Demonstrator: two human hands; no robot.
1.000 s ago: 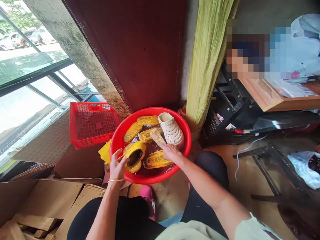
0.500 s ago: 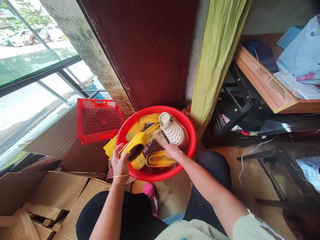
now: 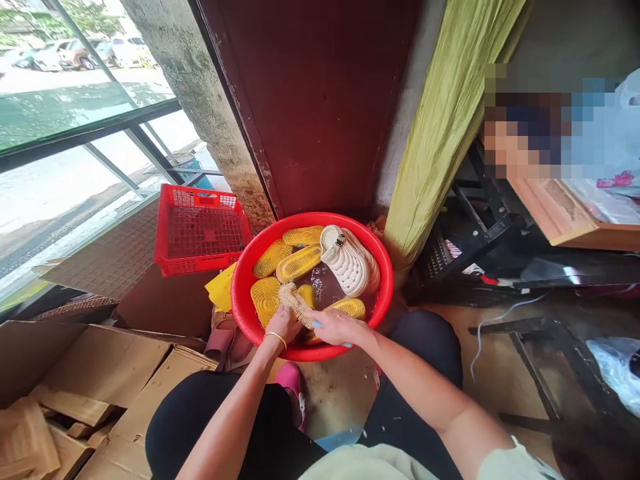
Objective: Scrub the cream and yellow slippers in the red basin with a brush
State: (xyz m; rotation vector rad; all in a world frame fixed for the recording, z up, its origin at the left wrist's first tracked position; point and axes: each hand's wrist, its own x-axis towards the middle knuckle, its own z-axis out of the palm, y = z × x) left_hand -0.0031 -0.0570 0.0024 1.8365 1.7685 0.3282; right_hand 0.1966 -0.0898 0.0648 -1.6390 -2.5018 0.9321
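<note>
far l: a window bar (image 3: 90,130) w/ parked cars (image 3: 75,55) outside; below, nearer the cam, an open cardboard box (image 3: 100,360) w/ wood pieces (image 3: 75,410) in it. next r, a red crate (image 3: 205,230), tilted, just beside the tub. a yellow sheet (image 3: 220,288) shows at the l edge of the red tub (image 3: 240,287), & pink footwear (image 3: 220,341) is on the floor below it.

in the tub, l side: several yellow shoes (image 3: 273,259) in dark water, mostly soles up. the l hand (image 3: 284,325), gold bracelet (image 3: 277,338) on wrist, is low inside the front l part of the tub, fingers bent down next to the brush; fingertips hidden, so can't tell if it grips anything. the pale brush (image 3: 295,300) slants up & l from the r hand, bristle end in front of a yellow patch, too covered to make out. r hand (image 3: 337,327) is wrapped round the brush's lower r end, a bit of lt blue at its fingers. one yellow sole (image 3: 350,307) is just behind that hand. white clogs (image 3: 347,267) lean together, r side of tub.

farther r: yellow-green curtain (image 3: 430,133), white cord (image 3: 480,340) on the floor, dark frame (image 3: 537,375), then a plastic bag (image 3: 615,373).
</note>
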